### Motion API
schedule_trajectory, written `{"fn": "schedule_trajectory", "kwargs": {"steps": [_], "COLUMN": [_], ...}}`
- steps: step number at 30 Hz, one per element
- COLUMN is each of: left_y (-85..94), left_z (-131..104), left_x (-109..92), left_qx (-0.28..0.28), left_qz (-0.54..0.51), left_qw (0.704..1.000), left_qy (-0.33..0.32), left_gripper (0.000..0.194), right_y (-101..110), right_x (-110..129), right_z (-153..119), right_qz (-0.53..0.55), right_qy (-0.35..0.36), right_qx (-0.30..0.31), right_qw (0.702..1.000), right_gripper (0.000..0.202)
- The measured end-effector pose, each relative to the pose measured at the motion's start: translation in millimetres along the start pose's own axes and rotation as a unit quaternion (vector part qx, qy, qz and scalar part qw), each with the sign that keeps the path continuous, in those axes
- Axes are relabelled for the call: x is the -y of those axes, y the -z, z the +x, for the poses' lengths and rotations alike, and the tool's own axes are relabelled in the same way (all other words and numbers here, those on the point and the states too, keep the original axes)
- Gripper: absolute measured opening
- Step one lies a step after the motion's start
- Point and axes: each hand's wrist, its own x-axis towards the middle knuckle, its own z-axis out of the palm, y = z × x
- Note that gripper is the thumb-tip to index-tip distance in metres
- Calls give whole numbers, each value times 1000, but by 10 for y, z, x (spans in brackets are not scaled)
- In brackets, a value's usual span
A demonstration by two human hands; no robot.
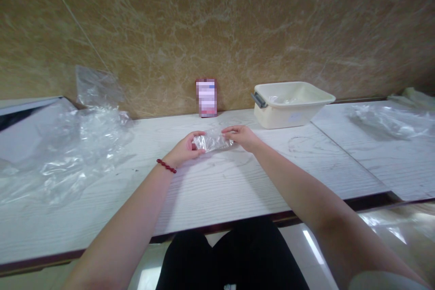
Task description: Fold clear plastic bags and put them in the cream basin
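Between my two hands, just above the white wood-grain table, is a small clear plastic bag, crinkled and shiny. My left hand, with a red bead bracelet at the wrist, grips the bag's left end between thumb and fingers. At the opposite end, the fingers of my right hand pinch the bag near its upper right edge. Whether anything lies inside the bag I cannot make out.
A phone leans upright on the marble wall. To its right stands a cream plastic bin with a grey handle, clear plastic inside. Loose clear bags are heaped at left beside a white box; more plastic lies far right.
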Motion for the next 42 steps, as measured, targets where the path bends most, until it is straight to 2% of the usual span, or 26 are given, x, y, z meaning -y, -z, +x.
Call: {"fn": "schedule_trajectory", "kwargs": {"steps": [2,5,9,11,13,21,28,33,35,42], "left_y": [16,35,36,29,21,13,10,25,29,23], "left_z": [3,20,51,60,61,40,18,15,16,22], "left_x": [17,51,70,60,46,25,25,32,37,53], "left_qx": [-3,-20,-84,-116,-130,-106,-56,-48,-46,-35], "left_qz": [-9,-19,-41,-43,-38,-12,-5,-9,-9,-6], "left_qw": [1000,1000,995,991,989,993,997,996,996,995], "left_qy": [-2,-8,-44,-57,-62,-51,-59,-71,-73,-97], "left_gripper": [60,63,62,60,59,58,57,57,57,59], "right_y": [4,18,36,37,32,21,44,35,27,14], "right_x": [7,40,51,27,-2,-20,-35,6,29,69], "right_z": [-18,-47,-47,-23,7,31,69,50,27,-32], "right_qz": [-4,44,105,107,101,94,61,104,127,199], "right_qy": [10,41,59,48,31,31,21,-11,-18,-37], "right_qx": [24,47,70,59,36,20,15,-8,-12,63], "right_qw": [1000,997,990,991,994,995,998,995,992,977], "right_gripper": [37,44,65,67,60,41,44,23,21,29]}}
